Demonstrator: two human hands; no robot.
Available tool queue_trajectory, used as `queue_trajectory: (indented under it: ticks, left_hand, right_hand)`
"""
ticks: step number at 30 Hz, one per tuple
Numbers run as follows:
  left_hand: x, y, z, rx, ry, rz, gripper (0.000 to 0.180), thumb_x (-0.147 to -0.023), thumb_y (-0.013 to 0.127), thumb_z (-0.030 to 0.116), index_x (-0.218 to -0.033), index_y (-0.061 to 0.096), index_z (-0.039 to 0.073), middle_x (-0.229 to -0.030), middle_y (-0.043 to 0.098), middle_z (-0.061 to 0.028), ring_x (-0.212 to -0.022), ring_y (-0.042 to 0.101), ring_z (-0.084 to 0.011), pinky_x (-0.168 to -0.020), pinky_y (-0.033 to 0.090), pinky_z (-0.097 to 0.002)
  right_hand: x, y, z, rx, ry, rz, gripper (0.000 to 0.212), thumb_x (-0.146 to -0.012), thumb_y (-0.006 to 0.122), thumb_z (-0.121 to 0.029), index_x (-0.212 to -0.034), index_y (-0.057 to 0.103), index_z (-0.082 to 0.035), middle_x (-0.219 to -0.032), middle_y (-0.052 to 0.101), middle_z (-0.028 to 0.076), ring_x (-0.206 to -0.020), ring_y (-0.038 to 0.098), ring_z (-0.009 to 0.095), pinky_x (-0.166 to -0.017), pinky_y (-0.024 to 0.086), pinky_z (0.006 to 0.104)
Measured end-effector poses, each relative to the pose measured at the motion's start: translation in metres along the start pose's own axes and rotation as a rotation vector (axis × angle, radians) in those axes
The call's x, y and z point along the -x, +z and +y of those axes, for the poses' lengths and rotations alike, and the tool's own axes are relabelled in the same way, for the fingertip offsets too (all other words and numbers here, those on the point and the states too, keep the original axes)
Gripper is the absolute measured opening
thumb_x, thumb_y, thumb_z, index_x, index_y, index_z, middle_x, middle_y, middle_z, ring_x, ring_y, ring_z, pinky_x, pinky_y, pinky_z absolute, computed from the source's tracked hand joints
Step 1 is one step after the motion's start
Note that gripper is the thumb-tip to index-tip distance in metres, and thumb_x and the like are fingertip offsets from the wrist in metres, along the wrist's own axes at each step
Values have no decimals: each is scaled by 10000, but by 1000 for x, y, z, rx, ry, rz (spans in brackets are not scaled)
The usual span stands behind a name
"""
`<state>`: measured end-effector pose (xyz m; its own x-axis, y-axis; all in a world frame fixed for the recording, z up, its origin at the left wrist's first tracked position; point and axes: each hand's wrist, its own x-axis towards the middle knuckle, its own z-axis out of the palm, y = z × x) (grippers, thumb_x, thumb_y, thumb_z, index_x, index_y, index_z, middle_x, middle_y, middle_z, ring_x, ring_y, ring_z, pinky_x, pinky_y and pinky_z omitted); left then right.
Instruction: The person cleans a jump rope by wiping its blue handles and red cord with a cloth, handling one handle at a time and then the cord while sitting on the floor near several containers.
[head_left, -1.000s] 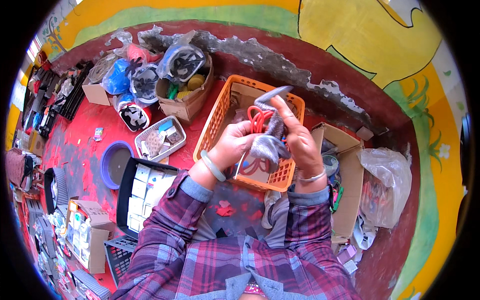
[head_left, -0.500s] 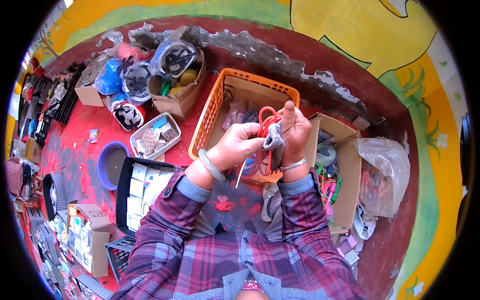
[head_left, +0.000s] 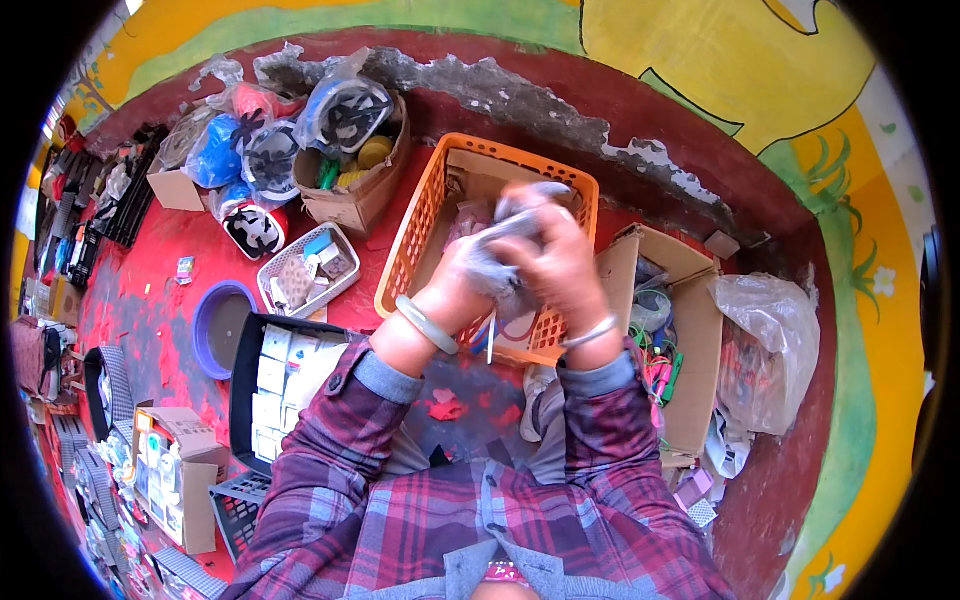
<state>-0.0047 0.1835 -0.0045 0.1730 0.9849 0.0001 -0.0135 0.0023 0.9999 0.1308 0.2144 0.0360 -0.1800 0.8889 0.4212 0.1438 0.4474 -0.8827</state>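
Note:
Both of my hands meet in front of me, above the near side of an orange plastic basket (head_left: pixel 410 235). A crumpled grey cloth (head_left: pixel 490 268) is bunched between them. My left hand (head_left: pixel 447 292) is closed on the cloth's left part. My right hand (head_left: pixel 560 265), smeared by motion, curls over the cloth from the right, and some cloth shows above its fingers. A thin white strip (head_left: pixel 491 338) hangs below the hands. The red cord coil is mostly hidden by hands and cloth. Inside the basket are brown cardboard and small bagged items.
An open cardboard box (head_left: pixel 690 370) with bright cords stands at the right, beside a clear plastic bag (head_left: pixel 770 355). To the left are a white basket (head_left: pixel 345 283), a purple basin (head_left: pixel 205 330) and a black bin of white boxes (head_left: pixel 243 400). Bagged helmets (head_left: pixel 270 160) lie far left.
The red coil, plainly visible before, is now mostly covered. The grey cloth has spread out between both hands. My right hand has turned, its raised thumb now folded over.

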Motion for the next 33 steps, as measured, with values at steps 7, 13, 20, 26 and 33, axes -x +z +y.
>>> queue_trajectory:
  ticks: [7,13,20,26,33]
  left_hand:
    - [10,3,15,-180,168,23,256,-761,685,103,-979,617,-13,-854,672,-132,-786,629,-159,-694,502,-316]
    - [9,9,12,6,126,-50,211,-791,657,51,-979,597,-25,-833,662,-80,-764,610,-114,-676,500,-263]
    - [13,-32,19,389,-51,-32,152,-792,679,25,-905,579,14,-823,647,-84,-702,637,-123,-603,520,-240]
    - [12,-30,26,505,-98,-49,247,-835,637,64,-1051,577,-41,-907,653,-106,-768,646,-144,-685,532,-245]
    - [9,-18,20,521,-32,-142,289,-855,623,76,-1120,571,-29,-1006,649,-100,-906,634,-160,-820,503,-271]
  right_hand:
    - [7,1,15,580,-214,163,274,-917,516,-336,-808,573,-92,-600,576,142,-566,588,346,-493,439,436]
    - [8,-8,22,472,-126,258,349,-936,492,-352,-756,584,-68,-600,576,167,-573,592,359,-490,444,418]
    - [-23,-115,77,374,94,780,442,-949,479,-387,-818,612,14,-650,618,98,-563,541,165,-496,418,336]
    - [-8,-83,23,-317,72,356,295,-925,561,-263,-1052,629,-5,-955,642,50,-817,606,116,-755,496,263]
    - [-1,-44,15,-87,-215,-210,310,-861,645,-271,-1037,595,-21,-1140,568,161,-1067,509,166,-860,433,284]
